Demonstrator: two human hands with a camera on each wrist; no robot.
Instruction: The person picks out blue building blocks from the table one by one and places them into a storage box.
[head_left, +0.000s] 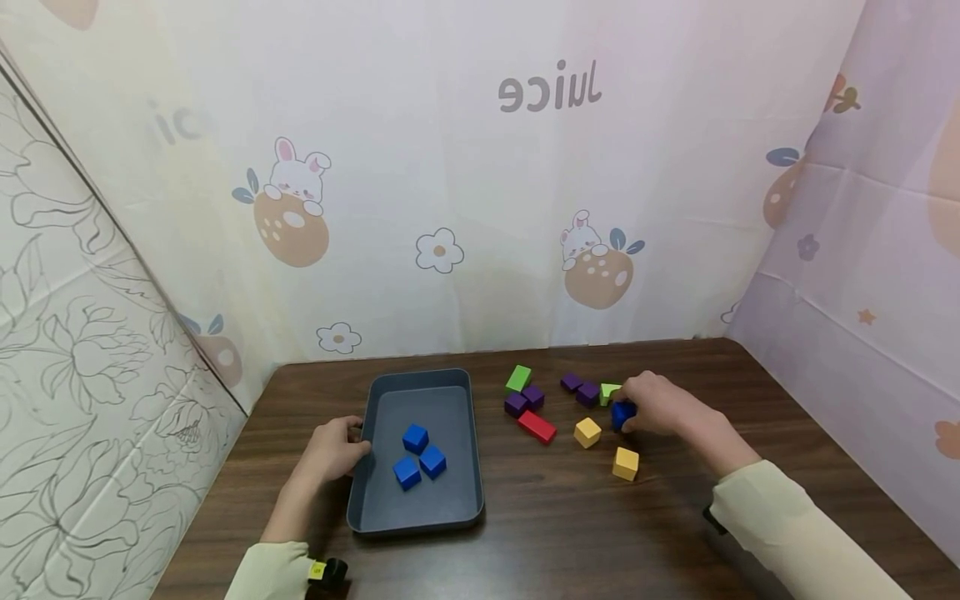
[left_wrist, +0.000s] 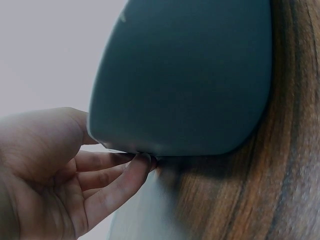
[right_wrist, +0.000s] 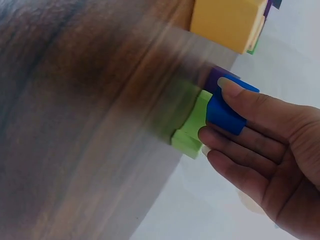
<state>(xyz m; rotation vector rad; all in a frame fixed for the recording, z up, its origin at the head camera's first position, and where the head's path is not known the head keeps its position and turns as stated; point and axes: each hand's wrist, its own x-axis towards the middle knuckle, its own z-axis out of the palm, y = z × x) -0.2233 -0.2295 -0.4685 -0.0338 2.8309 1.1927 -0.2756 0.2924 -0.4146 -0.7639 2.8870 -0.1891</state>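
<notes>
My left hand point(head_left: 337, 448) grips the left wall of a dark grey tray point(head_left: 420, 517), thumb on the rim and fingers against the outside, as the left wrist view shows up close. Inside the tray lie three blue cubes point(head_left: 416, 438). My right hand point(head_left: 656, 403) pinches another blue block point(right_wrist: 227, 112) between thumb and fingers. Just beyond that block is a light green, notched block point(right_wrist: 192, 127), partly covered by the fingers. A purple block point(right_wrist: 215, 80) shows behind it. Two yellow cubes point(head_left: 626, 464) stand near the right hand.
Between tray and right hand lie a green block point(head_left: 518, 379), a red bar point(head_left: 537, 427) and several purple cubes point(head_left: 588, 393). The brown wooden table point(head_left: 540, 533) ends at a patterned curtain point(head_left: 480, 292) behind and at both sides.
</notes>
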